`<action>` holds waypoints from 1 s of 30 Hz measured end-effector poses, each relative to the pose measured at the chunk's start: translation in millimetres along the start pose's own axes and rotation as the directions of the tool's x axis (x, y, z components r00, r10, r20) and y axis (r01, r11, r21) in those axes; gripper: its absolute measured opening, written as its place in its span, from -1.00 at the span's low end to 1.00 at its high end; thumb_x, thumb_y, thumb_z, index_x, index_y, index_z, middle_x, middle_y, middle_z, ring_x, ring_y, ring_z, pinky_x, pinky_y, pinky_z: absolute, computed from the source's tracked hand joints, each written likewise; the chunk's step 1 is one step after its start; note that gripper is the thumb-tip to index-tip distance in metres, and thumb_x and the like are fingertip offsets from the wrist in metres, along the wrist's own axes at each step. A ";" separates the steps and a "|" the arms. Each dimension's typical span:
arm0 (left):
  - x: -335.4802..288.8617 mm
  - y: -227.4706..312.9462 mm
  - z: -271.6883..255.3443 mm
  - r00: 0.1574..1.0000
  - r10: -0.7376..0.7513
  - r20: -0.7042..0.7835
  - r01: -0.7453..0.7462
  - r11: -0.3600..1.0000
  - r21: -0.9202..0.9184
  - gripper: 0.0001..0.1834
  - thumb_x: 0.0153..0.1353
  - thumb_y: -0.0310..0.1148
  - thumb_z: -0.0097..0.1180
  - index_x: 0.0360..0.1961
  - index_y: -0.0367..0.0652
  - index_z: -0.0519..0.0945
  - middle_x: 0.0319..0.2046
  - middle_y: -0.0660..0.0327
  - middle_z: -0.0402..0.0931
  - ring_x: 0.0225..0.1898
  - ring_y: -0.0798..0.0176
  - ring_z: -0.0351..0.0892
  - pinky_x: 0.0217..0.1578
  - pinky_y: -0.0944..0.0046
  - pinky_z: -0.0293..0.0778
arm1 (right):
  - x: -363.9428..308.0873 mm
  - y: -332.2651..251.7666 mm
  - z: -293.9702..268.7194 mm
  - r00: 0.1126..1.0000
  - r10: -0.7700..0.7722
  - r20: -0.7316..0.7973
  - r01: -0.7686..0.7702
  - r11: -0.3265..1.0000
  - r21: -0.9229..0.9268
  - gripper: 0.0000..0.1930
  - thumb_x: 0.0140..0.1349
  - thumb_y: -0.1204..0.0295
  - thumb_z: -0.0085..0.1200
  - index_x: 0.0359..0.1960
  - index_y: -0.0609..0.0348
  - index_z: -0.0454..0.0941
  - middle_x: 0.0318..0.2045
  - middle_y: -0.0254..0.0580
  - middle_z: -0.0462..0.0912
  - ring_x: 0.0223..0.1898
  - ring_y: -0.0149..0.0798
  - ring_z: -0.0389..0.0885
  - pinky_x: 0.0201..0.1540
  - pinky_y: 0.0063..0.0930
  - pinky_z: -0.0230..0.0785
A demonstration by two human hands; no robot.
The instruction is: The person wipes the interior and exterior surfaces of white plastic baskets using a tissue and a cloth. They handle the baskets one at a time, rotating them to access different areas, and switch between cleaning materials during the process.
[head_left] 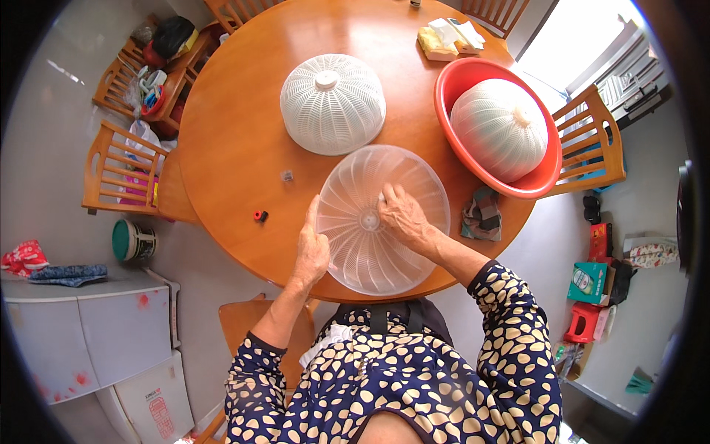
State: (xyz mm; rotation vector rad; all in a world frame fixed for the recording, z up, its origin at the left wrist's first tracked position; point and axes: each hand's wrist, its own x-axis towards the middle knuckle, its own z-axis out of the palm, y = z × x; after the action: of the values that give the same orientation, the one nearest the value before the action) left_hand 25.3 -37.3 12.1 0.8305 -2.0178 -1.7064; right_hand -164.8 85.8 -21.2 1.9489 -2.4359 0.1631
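In front of me, near the table's front edge, a translucent white plastic mesh food cover [355, 259] lies upturned, its hollow side toward me. My left hand [312, 248] grips its rim on the left side. Inside the bowl of the cover, my right hand [403, 213] has its fingers closed close to the round centre; a small whitish bit shows at the fingertips, too small to name. A second white food cover [333, 111] stands dome up farther back. On the right, a third white food cover [499, 126] sits dome up in a red plastic basin [446, 111].
A crumpled patterned cloth [482, 214] lies right of the upturned cover. To the left are a small red and black piece [260, 216] and a little clear piece [287, 176]. Tissue packs [450, 38] lie at the back of the round wooden table [229, 96]. Wooden chairs [122, 169] surround it.
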 end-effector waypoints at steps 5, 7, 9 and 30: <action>5.0 24.0 -6.1 0.996 -0.082 0.039 0.081 0.996 0.022 -0.26 0.00 -0.71 -0.35 0.34 -0.33 0.12 0.23 -0.21 0.26 0.26 -0.05 0.28 0.29 0.20 0.13 | -2.7 38.5 -0.9 0.949 -0.060 -0.308 -0.038 0.952 -0.304 -0.81 -0.01 0.45 0.06 -0.38 0.31 0.54 -0.19 -0.04 0.44 -0.19 -0.10 0.46 -0.23 -0.35 0.39; 7.3 19.6 -5.8 0.995 -0.070 0.064 0.068 0.997 0.044 -0.27 0.00 -0.71 -0.36 0.33 -0.34 0.15 0.23 -0.19 0.27 0.28 -0.05 0.27 0.30 0.20 0.12 | -11.6 47.5 22.7 0.956 0.011 -0.294 -0.086 0.966 -0.243 -0.82 0.00 0.46 0.06 -0.39 0.34 0.54 -0.19 -0.02 0.44 -0.19 -0.07 0.47 -0.25 -0.34 0.42; 7.1 19.4 -2.5 0.993 -0.094 0.067 0.094 0.995 0.014 -0.27 -0.01 -0.72 -0.36 0.32 -0.35 0.17 0.23 -0.19 0.27 0.28 -0.05 0.26 0.31 0.20 0.12 | -26.7 43.3 40.4 0.974 0.100 -0.201 -0.123 0.986 -0.108 -0.80 0.02 0.47 0.06 -0.38 0.39 0.53 -0.19 0.01 0.45 -0.21 -0.04 0.49 -0.27 -0.33 0.47; -3.5 18.2 -13.6 0.950 -0.166 0.265 0.147 0.985 0.088 -0.27 0.05 -0.59 -0.35 0.37 -0.25 0.09 0.13 -0.09 0.36 -0.29 0.20 0.59 -0.57 0.39 0.62 | -83.5 3.2 -5.8 0.885 -0.158 0.437 0.112 0.985 0.131 -0.82 -0.01 0.43 0.09 -0.45 0.31 0.62 -0.36 0.12 0.60 -0.36 -0.05 0.64 -0.39 -0.25 0.54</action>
State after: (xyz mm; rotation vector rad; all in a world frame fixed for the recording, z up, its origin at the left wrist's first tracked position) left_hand 32.8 -43.7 32.9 0.8364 -2.2518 -1.9424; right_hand -149.8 168.1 -22.3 2.4257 -2.5717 -0.1921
